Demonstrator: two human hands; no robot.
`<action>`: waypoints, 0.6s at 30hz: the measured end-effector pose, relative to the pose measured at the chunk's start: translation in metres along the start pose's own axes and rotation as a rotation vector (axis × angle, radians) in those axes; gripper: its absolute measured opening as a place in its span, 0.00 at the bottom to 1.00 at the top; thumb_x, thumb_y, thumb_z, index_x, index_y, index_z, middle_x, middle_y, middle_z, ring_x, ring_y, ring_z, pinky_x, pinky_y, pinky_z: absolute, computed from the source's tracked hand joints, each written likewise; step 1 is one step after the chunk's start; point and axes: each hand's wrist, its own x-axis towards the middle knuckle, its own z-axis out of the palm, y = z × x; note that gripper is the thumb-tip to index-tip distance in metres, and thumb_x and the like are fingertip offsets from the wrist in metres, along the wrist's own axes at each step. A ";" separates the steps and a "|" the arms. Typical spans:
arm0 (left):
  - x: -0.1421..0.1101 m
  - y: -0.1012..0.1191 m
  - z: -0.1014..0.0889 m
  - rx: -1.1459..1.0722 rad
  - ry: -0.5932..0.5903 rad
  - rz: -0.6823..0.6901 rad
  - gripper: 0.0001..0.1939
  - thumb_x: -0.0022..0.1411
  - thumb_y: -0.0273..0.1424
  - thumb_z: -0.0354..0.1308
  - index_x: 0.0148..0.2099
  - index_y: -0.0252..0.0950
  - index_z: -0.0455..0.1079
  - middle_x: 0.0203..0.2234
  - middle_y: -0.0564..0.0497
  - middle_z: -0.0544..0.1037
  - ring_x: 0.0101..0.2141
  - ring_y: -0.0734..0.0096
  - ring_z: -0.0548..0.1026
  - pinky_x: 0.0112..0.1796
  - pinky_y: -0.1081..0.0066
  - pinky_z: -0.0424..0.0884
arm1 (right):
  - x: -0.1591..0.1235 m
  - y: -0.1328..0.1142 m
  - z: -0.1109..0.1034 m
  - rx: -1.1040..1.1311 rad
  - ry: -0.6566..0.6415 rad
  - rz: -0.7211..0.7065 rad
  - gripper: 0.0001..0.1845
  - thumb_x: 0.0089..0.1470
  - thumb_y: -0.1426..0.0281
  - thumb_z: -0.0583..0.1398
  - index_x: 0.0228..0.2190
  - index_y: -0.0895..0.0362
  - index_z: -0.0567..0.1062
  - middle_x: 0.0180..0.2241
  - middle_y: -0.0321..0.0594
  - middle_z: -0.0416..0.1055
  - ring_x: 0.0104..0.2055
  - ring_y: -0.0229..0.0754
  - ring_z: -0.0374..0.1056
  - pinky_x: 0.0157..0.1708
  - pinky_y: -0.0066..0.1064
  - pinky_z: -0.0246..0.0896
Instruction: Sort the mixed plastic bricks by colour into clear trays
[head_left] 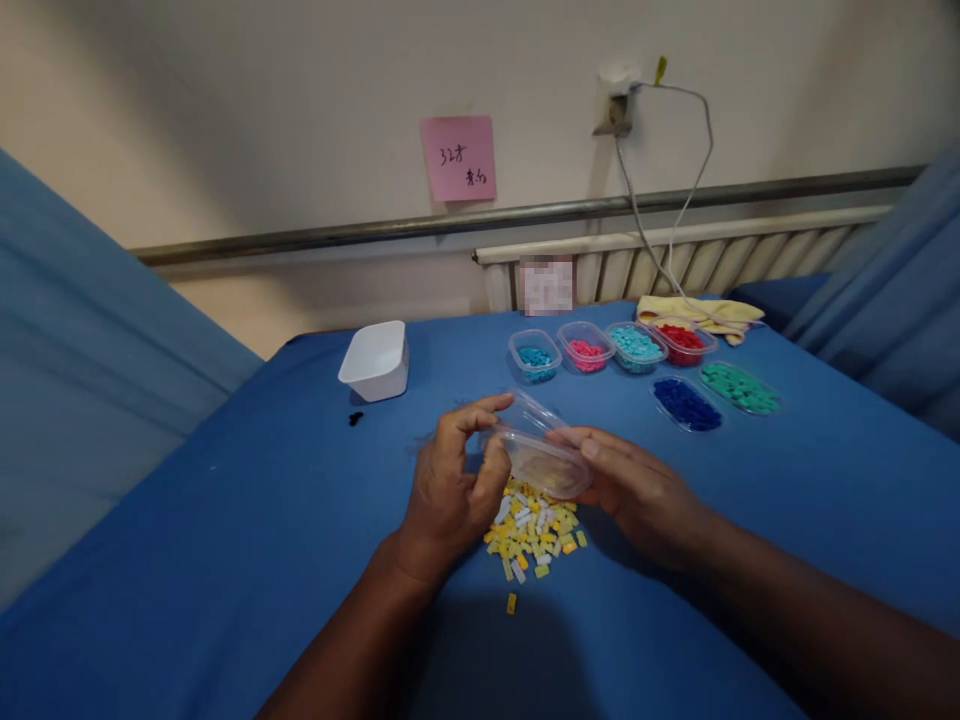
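Observation:
A clear plastic container (541,462) is tilted above a pile of small yellow and white bricks (529,532) on the blue cloth. Whether it is one piece or two nested ones I cannot tell. My right hand (634,485) grips its right end, thumb on the near side. On its left end, the thumb and index finger of my left hand (454,480) close on the rim, the other fingers partly hidden. One yellow brick (511,604) lies apart, nearer to me than the pile.
A white tub (375,362) stands at the back left, a small black object (355,418) before it. At the back right are containers of blue (535,362), pink (587,354), turquoise (636,345), red (682,342), dark blue (686,404) and green pieces (741,388), plus a yellow cloth (701,312).

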 end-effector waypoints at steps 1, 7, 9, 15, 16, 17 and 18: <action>-0.001 -0.001 0.001 -0.028 -0.010 0.006 0.12 0.74 0.25 0.58 0.55 0.42 0.65 0.58 0.40 0.82 0.52 0.59 0.84 0.52 0.56 0.80 | 0.001 -0.001 0.001 -0.024 0.001 0.006 0.24 0.66 0.49 0.64 0.52 0.52 0.83 0.56 0.47 0.82 0.57 0.56 0.78 0.58 0.52 0.75; -0.003 0.009 0.001 -0.139 0.115 0.058 0.14 0.74 0.25 0.59 0.59 0.43 0.67 0.50 0.47 0.82 0.49 0.63 0.84 0.51 0.59 0.80 | 0.013 -0.009 -0.008 -0.162 0.180 -0.059 0.20 0.68 0.50 0.60 0.46 0.52 0.81 0.47 0.48 0.84 0.46 0.52 0.81 0.45 0.44 0.80; 0.002 0.012 -0.004 -0.151 0.223 0.035 0.14 0.74 0.27 0.60 0.59 0.43 0.69 0.46 0.49 0.82 0.43 0.67 0.84 0.46 0.64 0.81 | 0.019 -0.013 -0.023 -0.244 0.289 -0.085 0.20 0.70 0.52 0.58 0.47 0.54 0.78 0.45 0.49 0.85 0.39 0.50 0.81 0.38 0.41 0.80; 0.032 -0.021 -0.049 0.086 0.331 -0.367 0.16 0.70 0.35 0.63 0.57 0.42 0.80 0.39 0.48 0.84 0.36 0.65 0.81 0.39 0.66 0.78 | 0.031 -0.017 -0.091 -0.915 0.531 -0.201 0.25 0.72 0.62 0.53 0.63 0.61 0.70 0.38 0.49 0.85 0.27 0.47 0.77 0.34 0.41 0.75; 0.035 -0.032 -0.059 0.139 0.304 -0.434 0.16 0.69 0.35 0.63 0.55 0.41 0.82 0.39 0.47 0.85 0.37 0.62 0.82 0.39 0.65 0.78 | 0.031 -0.016 -0.099 -1.044 0.546 -0.200 0.27 0.72 0.62 0.53 0.65 0.63 0.69 0.38 0.50 0.85 0.29 0.49 0.78 0.37 0.44 0.75; 0.036 -0.043 -0.069 0.193 0.304 -0.491 0.16 0.67 0.34 0.62 0.54 0.41 0.83 0.40 0.46 0.86 0.39 0.59 0.83 0.41 0.62 0.78 | 0.029 -0.016 -0.105 -1.177 0.560 -0.198 0.28 0.72 0.62 0.53 0.65 0.65 0.69 0.39 0.52 0.85 0.32 0.52 0.80 0.41 0.46 0.75; 0.036 -0.054 -0.079 0.242 0.273 -0.550 0.18 0.65 0.34 0.61 0.54 0.40 0.84 0.42 0.45 0.86 0.40 0.55 0.83 0.41 0.60 0.79 | 0.026 -0.017 -0.110 -1.313 0.567 -0.198 0.29 0.72 0.61 0.53 0.65 0.66 0.70 0.41 0.56 0.84 0.37 0.56 0.81 0.44 0.49 0.74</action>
